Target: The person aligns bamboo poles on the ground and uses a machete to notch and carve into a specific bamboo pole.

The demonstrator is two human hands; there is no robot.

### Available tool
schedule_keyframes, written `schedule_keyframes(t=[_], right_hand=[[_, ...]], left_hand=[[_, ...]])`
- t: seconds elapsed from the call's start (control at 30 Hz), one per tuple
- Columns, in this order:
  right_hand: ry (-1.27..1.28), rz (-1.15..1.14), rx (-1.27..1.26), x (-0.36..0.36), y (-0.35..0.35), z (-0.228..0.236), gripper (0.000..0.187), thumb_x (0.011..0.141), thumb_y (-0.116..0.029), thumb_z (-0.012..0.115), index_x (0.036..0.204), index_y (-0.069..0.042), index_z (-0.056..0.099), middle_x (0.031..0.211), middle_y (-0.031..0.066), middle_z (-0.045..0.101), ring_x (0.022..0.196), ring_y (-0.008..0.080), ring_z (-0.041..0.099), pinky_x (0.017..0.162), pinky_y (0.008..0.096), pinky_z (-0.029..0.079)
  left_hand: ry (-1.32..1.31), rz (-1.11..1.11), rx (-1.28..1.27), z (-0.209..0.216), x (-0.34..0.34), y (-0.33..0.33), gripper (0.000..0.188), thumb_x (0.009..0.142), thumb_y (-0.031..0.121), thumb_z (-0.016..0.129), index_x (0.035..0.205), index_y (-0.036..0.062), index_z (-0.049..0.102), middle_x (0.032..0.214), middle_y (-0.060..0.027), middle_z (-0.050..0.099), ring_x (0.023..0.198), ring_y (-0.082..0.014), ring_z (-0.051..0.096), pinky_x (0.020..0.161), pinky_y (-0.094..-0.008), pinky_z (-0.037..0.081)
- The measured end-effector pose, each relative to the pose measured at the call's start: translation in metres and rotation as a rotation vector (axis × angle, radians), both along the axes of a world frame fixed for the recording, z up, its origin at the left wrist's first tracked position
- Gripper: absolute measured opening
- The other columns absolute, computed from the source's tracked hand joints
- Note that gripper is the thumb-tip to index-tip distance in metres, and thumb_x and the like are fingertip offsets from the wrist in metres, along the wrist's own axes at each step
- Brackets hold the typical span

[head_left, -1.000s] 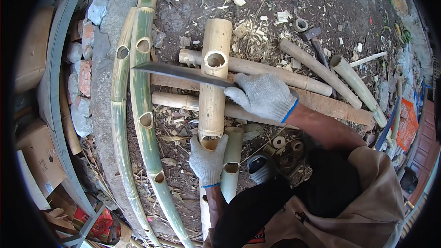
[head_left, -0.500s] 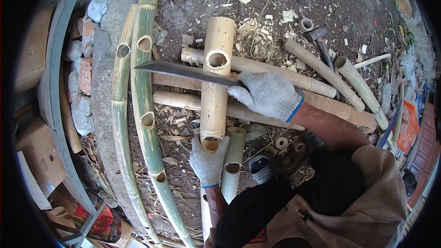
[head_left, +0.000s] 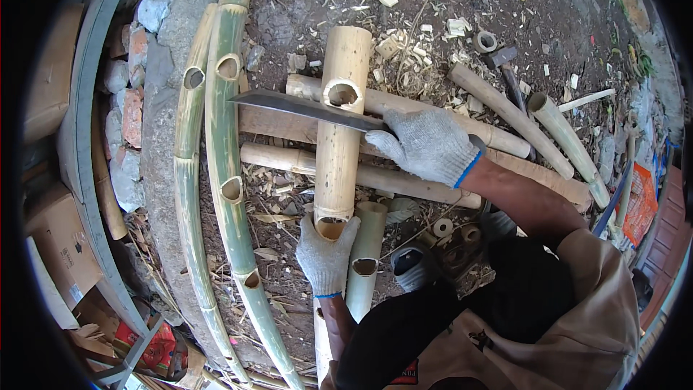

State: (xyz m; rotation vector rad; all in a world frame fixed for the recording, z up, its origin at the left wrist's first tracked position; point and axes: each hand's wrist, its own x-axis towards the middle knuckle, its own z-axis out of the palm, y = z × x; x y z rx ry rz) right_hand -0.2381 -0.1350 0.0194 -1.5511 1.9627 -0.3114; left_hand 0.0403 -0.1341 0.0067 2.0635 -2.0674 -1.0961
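Observation:
A thick, pale bamboo pole [head_left: 338, 162] with round holes cut in its side lies lengthwise before me, resting across several crosswise pieces. My left hand [head_left: 324, 256], in a grey knit glove, grips this pole at its lower hole, thumb and fingers around it. My right hand [head_left: 429, 146], gloved alike, is closed on a machete; its handle is hidden in the fist. The long dark blade [head_left: 299, 108] points left and lies across the pole just below the upper hole. Whether the edge touches the bamboo I cannot tell.
Two long green bamboo poles [head_left: 229, 137] with holes run along the left. Crosswise lie a bamboo piece [head_left: 411, 186] and a wooden plank [head_left: 278, 124]. A hammer [head_left: 509, 72], short bamboo lengths [head_left: 512, 119] and wood chips [head_left: 401, 43] are at the right. A shorter bamboo tube [head_left: 367, 260] lies beside my left hand.
My right hand and the machete have shifted slightly to the right, with the blade tip drawn in from the green pole. My left hand keeps its hold on the bamboo.

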Motion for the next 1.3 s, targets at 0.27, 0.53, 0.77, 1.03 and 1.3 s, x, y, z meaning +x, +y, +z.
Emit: schedule_keyframes(t=[0.27,0.53,0.77,1.03,1.3], right_hand=[[0.026,0.044,-0.028,-0.004,-0.003,0.001,0.059,0.108,-0.058,0.051,0.111,-0.003,0.072,0.08,0.0215,0.073,0.077,0.0398,0.075,0.07,0.0511,0.061],[0.064,0.088,-0.107,-0.005,-0.001,-0.001,0.059,0.109,-0.06,0.048,0.112,-0.006,0.072,0.08,0.0198,0.074,0.073,0.038,0.076,0.067,0.0493,0.061],[0.132,0.116,-0.137,-0.007,-0.002,-0.005,0.059,0.108,-0.06,0.051,0.113,-0.005,0.073,0.07,0.0191,0.071,0.067,0.038,0.074,0.06,0.0497,0.06],[0.033,0.17,-0.174,-0.015,-0.005,0.01,0.059,0.105,-0.06,0.055,0.108,-0.004,0.073,0.083,0.0212,0.073,0.075,0.0412,0.074,0.066,0.0514,0.059],[0.034,0.177,-0.134,-0.02,-0.012,0.003,0.06,0.107,-0.06,0.052,0.112,-0.004,0.073,0.08,0.0218,0.073,0.072,0.0418,0.074,0.065,0.0529,0.059]], left_hand=[[0.043,0.029,0.021,-0.002,-0.002,-0.005,0.075,0.077,0.045,0.093,0.128,-0.002,0.065,0.103,-0.0243,0.078,0.094,-0.0425,0.078,0.082,-0.0494,0.061],[0.047,0.037,0.069,0.0,0.002,-0.008,0.075,0.076,0.044,0.093,0.128,-0.0031,0.066,0.101,-0.0243,0.079,0.094,-0.0404,0.079,0.082,-0.0486,0.061],[0.087,0.042,0.067,-0.002,0.006,-0.008,0.078,0.076,0.044,0.094,0.131,-0.004,0.066,0.104,-0.0253,0.078,0.097,-0.0403,0.079,0.084,-0.0481,0.061],[0.112,0.022,0.115,-0.001,0.009,-0.015,0.076,0.076,0.045,0.093,0.128,-0.0029,0.066,0.105,-0.0262,0.078,0.097,-0.0414,0.078,0.084,-0.0494,0.061],[0.067,0.028,0.13,0.0,0.008,-0.019,0.078,0.076,0.049,0.093,0.128,-0.0037,0.066,0.105,-0.0264,0.078,0.099,-0.0422,0.078,0.083,-0.0493,0.061]])
